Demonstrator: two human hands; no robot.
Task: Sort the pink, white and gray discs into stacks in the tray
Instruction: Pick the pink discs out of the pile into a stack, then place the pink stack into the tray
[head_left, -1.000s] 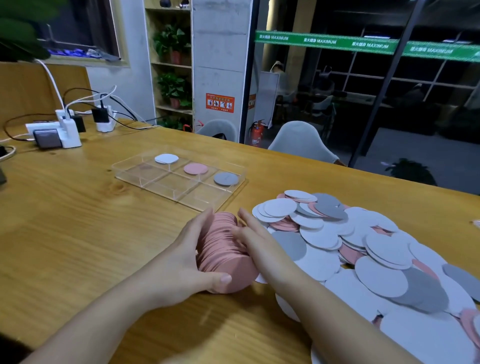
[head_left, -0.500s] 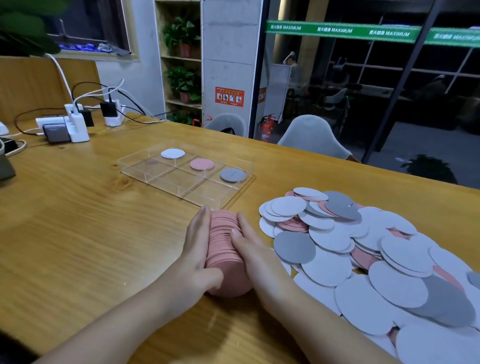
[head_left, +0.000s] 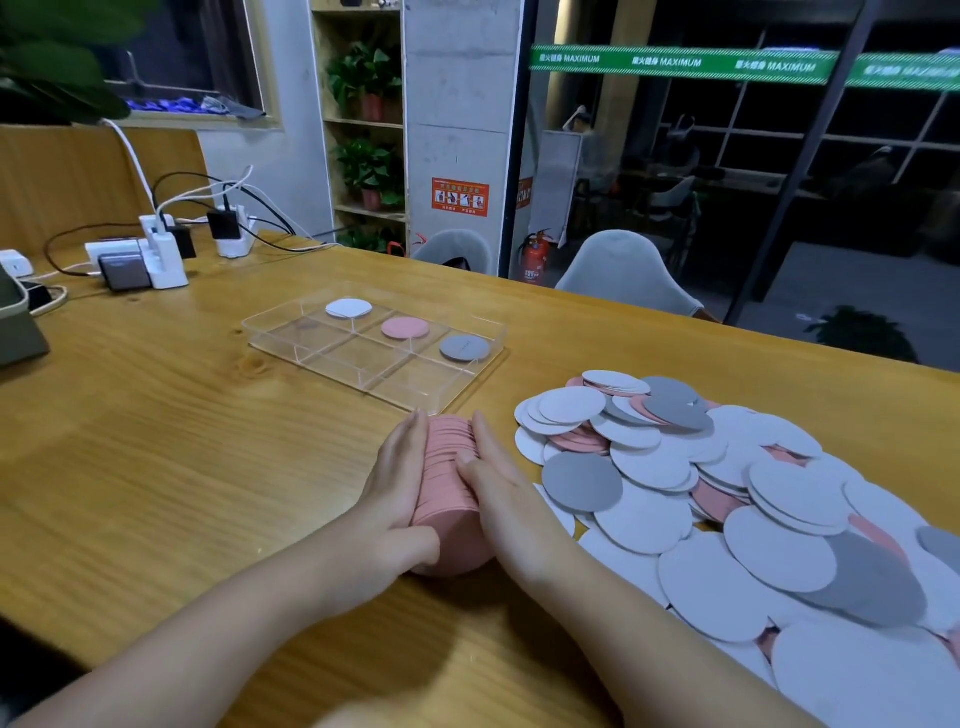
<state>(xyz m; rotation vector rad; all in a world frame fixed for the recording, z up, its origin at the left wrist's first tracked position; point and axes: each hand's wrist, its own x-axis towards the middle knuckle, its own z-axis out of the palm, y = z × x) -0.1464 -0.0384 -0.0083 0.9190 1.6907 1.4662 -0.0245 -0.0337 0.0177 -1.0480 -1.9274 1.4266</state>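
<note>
Left hand (head_left: 397, 493): flat against the left side of the pink stack (head_left: 448, 486), fingers straight and together, thumb hooked round the near end.
Right hand (head_left: 506, 499): flat against the right side of the same stack, fingers together; stack squeezed between both palms.
Pink stack: many pink discs on edge, lying as a roll on the desk (head_left: 156, 441), long axis running away from the near edge; far end just short of the tray's near edge, not touching as far as can be told.
Loose pile (head_left: 727, 493): pink, white and gray discs overlapping, spread along the right side of the desk, just beside the right hand.
Tray (head_left: 311, 358): clear, six compartments, mid-desk, beyond the hands. Far row holds a white disc (head_left: 348, 308) on the left, a pink disc (head_left: 405, 328) in the middle, a gray disc (head_left: 464, 347) on the right. Near row looks empty.
Step in hand: squaring up the gathered pink discs, judged from the flat two-palm press.
Next move calls for: firm pinch on both ends of the roll, lift over the tray wall, turn flat, set down in the middle far compartment on the pink disc.
Risk: loose squeeze likely to let discs fan out mid-lift.
Progress: early; most discs unsorted.
</note>
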